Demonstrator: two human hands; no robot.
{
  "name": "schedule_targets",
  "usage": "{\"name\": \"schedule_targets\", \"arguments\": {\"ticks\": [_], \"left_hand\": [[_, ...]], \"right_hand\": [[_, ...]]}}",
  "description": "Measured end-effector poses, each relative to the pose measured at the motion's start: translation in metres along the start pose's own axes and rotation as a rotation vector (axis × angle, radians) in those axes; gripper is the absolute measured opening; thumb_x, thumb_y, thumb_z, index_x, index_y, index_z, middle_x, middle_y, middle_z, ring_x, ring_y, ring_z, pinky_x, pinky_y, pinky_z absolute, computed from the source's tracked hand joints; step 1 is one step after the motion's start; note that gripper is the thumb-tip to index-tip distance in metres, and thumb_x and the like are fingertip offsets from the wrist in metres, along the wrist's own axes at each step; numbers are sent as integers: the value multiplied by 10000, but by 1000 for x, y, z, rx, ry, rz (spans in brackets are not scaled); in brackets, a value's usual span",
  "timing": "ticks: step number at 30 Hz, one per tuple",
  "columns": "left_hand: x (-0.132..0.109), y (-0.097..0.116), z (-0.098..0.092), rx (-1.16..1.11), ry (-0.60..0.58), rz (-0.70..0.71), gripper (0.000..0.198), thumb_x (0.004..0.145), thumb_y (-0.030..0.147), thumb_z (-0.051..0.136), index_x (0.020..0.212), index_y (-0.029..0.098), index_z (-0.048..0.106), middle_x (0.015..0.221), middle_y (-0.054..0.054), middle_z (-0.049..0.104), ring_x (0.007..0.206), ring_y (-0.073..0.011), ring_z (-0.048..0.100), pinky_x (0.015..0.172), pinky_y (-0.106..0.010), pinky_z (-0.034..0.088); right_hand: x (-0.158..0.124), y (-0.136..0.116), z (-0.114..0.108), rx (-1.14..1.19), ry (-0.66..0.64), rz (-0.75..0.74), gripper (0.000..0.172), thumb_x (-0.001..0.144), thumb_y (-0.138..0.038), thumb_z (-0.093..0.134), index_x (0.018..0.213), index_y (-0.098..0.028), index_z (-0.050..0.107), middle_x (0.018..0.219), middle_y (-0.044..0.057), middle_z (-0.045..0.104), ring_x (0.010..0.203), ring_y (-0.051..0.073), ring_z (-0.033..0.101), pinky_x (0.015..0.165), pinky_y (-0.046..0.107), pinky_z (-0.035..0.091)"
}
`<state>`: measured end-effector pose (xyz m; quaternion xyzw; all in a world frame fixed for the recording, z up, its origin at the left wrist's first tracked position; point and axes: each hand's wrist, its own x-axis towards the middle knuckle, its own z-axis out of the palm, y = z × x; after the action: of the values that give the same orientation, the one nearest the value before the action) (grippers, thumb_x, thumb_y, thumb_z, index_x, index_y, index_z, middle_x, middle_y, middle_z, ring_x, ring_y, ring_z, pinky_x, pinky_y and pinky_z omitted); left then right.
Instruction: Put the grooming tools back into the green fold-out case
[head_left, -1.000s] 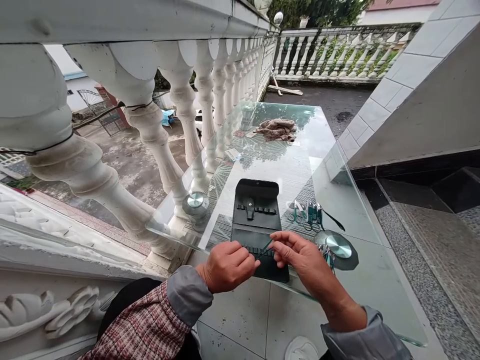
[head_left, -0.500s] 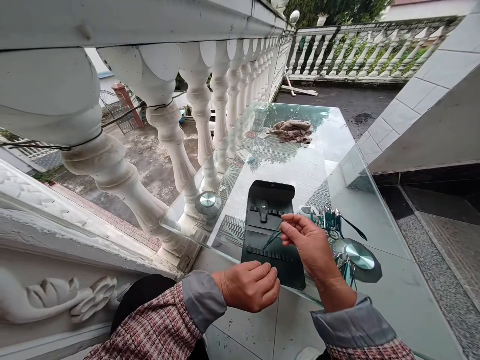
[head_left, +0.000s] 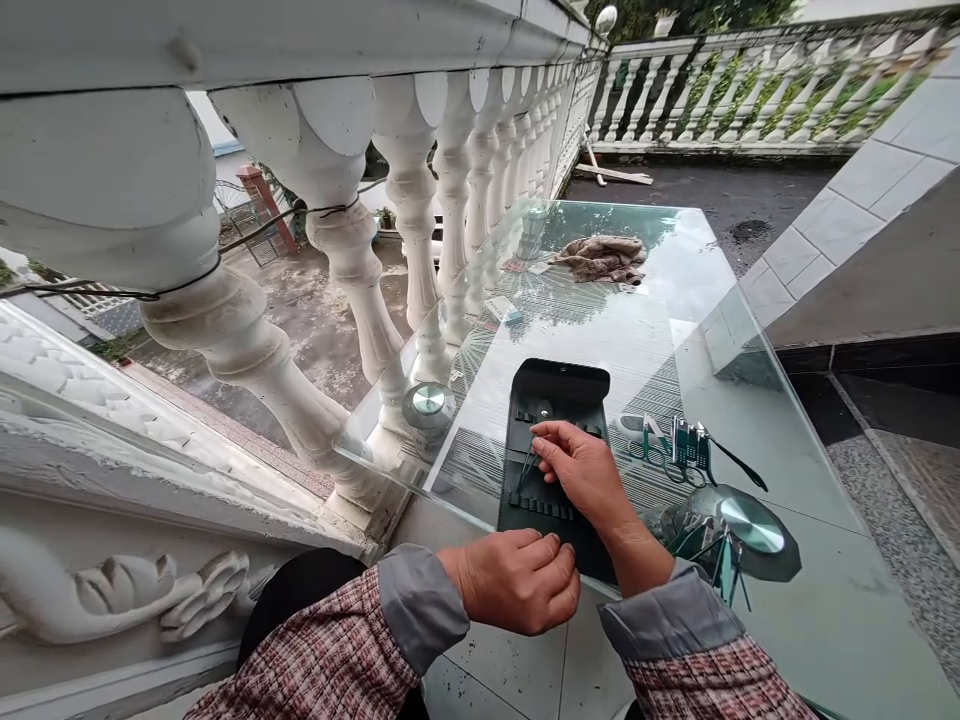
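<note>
A black folding tool case (head_left: 561,375) lies spread out near the close edge of the glass table, with rows of elastic loops inside. In its upper part a small metal tool (head_left: 545,408) is tucked, partly behind my fingers. My right hand (head_left: 589,475) pinches slim dark tweezers (head_left: 527,467), tips pointing down at the lower row of loops. Whether the tips are inside a loop cannot be made out. My left hand (head_left: 517,580) rests at the case's near edge with its fingers curled; what they grip, if anything, is hidden.
Right of the case lie small scissors (head_left: 660,457), a group of metal grooming tools (head_left: 691,445) and more thin tools (head_left: 724,560) by a round metal disc (head_left: 757,525). A crumpled brown cloth (head_left: 600,260) sits farther back. White balusters (head_left: 352,260) line the left side.
My right hand has moved left and a little down with the tweezers, closer to the lower loops. My left hand stays at the case's near edge. The view has shifted slightly.
</note>
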<state>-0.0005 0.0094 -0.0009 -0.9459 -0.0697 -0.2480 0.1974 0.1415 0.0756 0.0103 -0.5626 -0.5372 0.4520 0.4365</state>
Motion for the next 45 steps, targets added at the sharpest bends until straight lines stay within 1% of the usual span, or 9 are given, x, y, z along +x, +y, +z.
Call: {"name": "schedule_targets", "arguments": {"ticks": [4, 8, 12, 19, 22, 27, 36, 39, 45], "left_hand": [[-1, 1, 0, -3, 4, -10, 200, 873, 209, 450, 886, 108, 623, 961, -123, 669, 889, -185, 635, 699, -273, 539], [-1, 3, 2, 1, 13, -16, 208, 873, 218, 450, 885, 105, 624, 954, -124, 669, 887, -188, 633, 703, -277, 536], [-1, 2, 1, -2, -3, -15, 206, 876, 216, 446, 887, 112, 623, 951, -120, 669, 890, -180, 630, 713, -269, 531], [-1, 1, 0, -14, -34, -7, 214, 888, 214, 431, 900, 117, 622, 952, -117, 669, 892, -172, 626, 727, -274, 530], [-1, 1, 0, -17, -35, -10, 210, 885, 209, 435, 899, 114, 622, 949, -117, 668, 894, -175, 626, 728, -277, 531], [-1, 2, 1, -4, 20, -16, 201, 869, 213, 458, 885, 103, 626, 945, -123, 669, 912, -196, 626, 712, -281, 530], [-2, 3, 1, 5, -7, -19, 191, 875, 206, 448, 901, 116, 616, 968, -115, 666, 908, -188, 627, 708, -272, 525], [-2, 3, 2, 2, -12, -18, 191, 872, 204, 455, 907, 106, 616, 970, -121, 663, 911, -193, 627, 716, -277, 524], [-2, 2, 1, -35, -85, -5, 194, 895, 225, 444, 920, 115, 603, 980, -125, 653, 881, -166, 624, 737, -273, 522]], "right_hand": [[-1, 2, 0, -189, -12, -73, 248, 752, -346, 517, 911, -200, 641, 737, 15, 625, 561, 127, 543, 527, 274, 466], [-4, 1, 3, -391, -17, -309, 194, 798, -303, 486, 830, -211, 654, 851, 47, 646, 795, 180, 588, 754, 338, 464], [-8, 0, 5, -510, -100, -394, 192, 837, -254, 461, 793, -205, 641, 833, 53, 625, 805, 179, 572, 767, 330, 454], [-10, 2, 7, -593, -169, -497, 266, 844, -177, 431, 1029, -222, 617, 1044, 61, 590, 957, 182, 540, 858, 334, 434], [-10, 2, 7, -602, -203, -496, 228, 845, -177, 429, 952, -220, 625, 1006, 54, 606, 947, 189, 536, 859, 344, 426], [-8, 1, 1, -505, -182, -416, 148, 827, -214, 460, 825, -216, 608, 862, 35, 624, 831, 177, 551, 792, 331, 434], [-6, -6, -4, -370, -228, -178, 141, 771, -259, 500, 810, -214, 629, 837, 10, 667, 796, 166, 587, 757, 297, 428], [-7, -5, 1, -384, -187, -186, 136, 773, -269, 509, 801, -211, 629, 846, 18, 665, 801, 171, 589, 758, 305, 431], [-11, -1, 10, -552, -105, -335, 140, 804, -226, 489, 776, -209, 625, 832, 42, 615, 800, 180, 562, 756, 325, 428]]}}
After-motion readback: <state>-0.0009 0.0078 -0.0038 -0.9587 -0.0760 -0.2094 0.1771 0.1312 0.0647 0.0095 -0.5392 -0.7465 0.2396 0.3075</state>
